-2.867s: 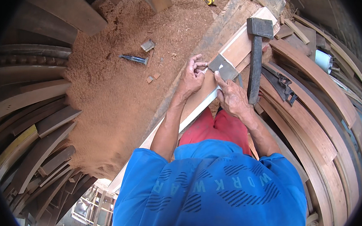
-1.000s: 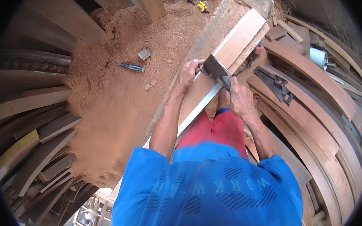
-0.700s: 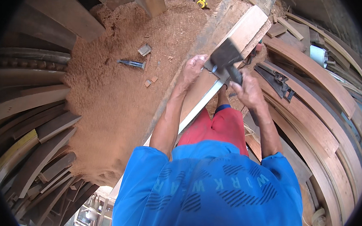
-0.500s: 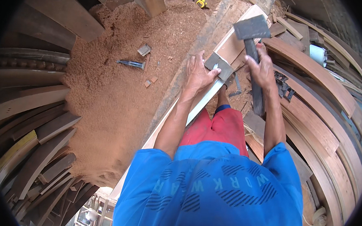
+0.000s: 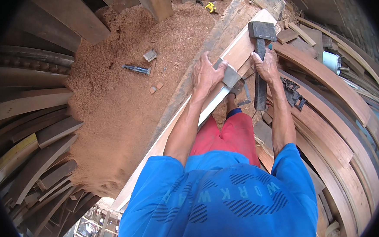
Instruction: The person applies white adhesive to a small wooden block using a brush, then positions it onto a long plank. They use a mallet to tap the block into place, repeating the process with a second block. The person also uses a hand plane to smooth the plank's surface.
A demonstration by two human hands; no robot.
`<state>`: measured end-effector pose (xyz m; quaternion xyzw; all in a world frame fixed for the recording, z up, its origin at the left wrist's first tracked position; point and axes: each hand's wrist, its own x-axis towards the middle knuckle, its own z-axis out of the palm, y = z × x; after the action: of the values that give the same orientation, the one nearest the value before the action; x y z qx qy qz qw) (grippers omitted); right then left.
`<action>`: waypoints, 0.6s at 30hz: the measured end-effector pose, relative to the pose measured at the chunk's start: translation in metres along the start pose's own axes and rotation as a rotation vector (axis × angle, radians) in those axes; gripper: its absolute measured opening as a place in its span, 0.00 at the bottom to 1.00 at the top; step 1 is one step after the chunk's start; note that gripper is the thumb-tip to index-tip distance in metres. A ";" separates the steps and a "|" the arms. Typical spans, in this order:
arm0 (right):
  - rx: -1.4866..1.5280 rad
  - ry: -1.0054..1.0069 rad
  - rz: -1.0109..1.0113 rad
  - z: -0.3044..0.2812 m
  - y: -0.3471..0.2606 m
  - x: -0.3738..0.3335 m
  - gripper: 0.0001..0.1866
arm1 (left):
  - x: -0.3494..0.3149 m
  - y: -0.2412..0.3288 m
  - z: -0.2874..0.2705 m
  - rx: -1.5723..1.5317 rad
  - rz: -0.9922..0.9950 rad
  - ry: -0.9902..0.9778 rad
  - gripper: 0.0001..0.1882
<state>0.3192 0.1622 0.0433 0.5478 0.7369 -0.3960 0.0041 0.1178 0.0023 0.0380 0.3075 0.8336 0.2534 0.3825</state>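
Observation:
My left hand (image 5: 207,77) is closed on a small flat grey block (image 5: 230,75), thumb on its near face. The block sits across a long pale wooden board (image 5: 238,52), which runs diagonally past my legs. My right hand (image 5: 267,67) grips a dark mallet (image 5: 263,32) by its thick handle, just right of the board. The mallet's blocky head is at the top, above my fingers, and the handle's butt points toward me. Whether the head touches the board I cannot tell.
A weathered beam (image 5: 223,30) lies along the board's left side. Sawdust (image 5: 116,114) covers the ground there, with a blue-handled tool (image 5: 137,69) and a yellow tape measure (image 5: 210,7). Planks (image 5: 323,126) are stacked to the right, a black clamp-like tool (image 5: 294,93) on them. Timber (image 5: 39,96) lines the left.
The mallet has come down away from the camera and swung a little to the left with my right hand. My left thumb has shifted on the block, which has turned slightly.

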 end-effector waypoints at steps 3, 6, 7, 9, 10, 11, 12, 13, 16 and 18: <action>-0.124 -0.015 -0.042 -0.007 -0.002 -0.002 0.35 | -0.017 0.003 -0.026 -0.117 -0.168 -0.036 0.36; -0.189 0.253 -0.067 -0.015 -0.001 -0.013 0.26 | -0.054 -0.024 -0.036 -0.018 -0.087 -0.037 0.35; -0.167 0.224 -0.049 -0.021 -0.002 -0.013 0.26 | -0.071 -0.038 -0.036 0.000 -0.032 -0.003 0.35; -0.129 0.161 -0.014 -0.036 0.001 -0.011 0.25 | -0.100 -0.066 -0.029 0.064 0.022 0.105 0.35; -0.125 0.180 -0.090 -0.042 0.008 -0.005 0.26 | -0.109 -0.074 -0.023 0.097 0.045 0.157 0.35; -0.074 0.155 -0.064 -0.050 0.014 0.000 0.25 | -0.114 -0.081 -0.014 0.192 0.071 0.218 0.35; -0.021 0.125 -0.042 -0.062 0.005 0.003 0.24 | -0.118 -0.079 -0.008 0.289 0.092 0.282 0.35; 0.030 0.093 -0.019 -0.070 0.002 0.008 0.23 | -0.122 -0.078 -0.003 0.388 0.110 0.344 0.35; -0.024 0.114 -0.117 -0.098 0.002 0.040 0.18 | -0.117 -0.077 0.013 0.546 0.040 0.474 0.34; -0.201 0.129 -0.195 -0.121 0.011 0.071 0.19 | -0.115 -0.078 0.018 0.534 0.011 0.504 0.34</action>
<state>0.3514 0.2920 0.0887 0.4947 0.8213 -0.2828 -0.0269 0.1668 -0.1289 0.0315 0.3289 0.9368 0.0967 0.0702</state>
